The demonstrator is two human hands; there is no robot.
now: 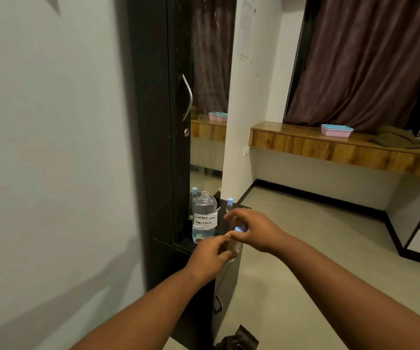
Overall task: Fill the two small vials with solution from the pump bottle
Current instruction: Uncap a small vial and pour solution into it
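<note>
Both hands meet just above the front edge of a small dark ledge [239, 207] at the foot of a tall black cabinet [151, 122] with a mirror. The left hand [210, 258] is closed around a small vial [233, 247], fingers curled, the thumb on top; only a pale part of the vial shows between the fingers. The right hand [252, 228] pinches a light blue cap [239, 229] with its fingertips, directly above the vial and close to it — if the cap touches the vial's mouth, I cannot tell.

Just beyond the left hand stands the bottle [204, 218], clear, with a handwritten label "CONTACT LENS SOLUTION". Its neck is open, no pump on it. It is about half full. Behind the right hand, near the far right corner of the ledge, a second vial [229, 204] with a blue cap stands upright.

The ledge is narrow — the hands work at its edge. To the right of the right hand the floor [305, 248] is open and wide; to the left of the left hand, the cabinet and a wall [52, 147] are close.
</note>
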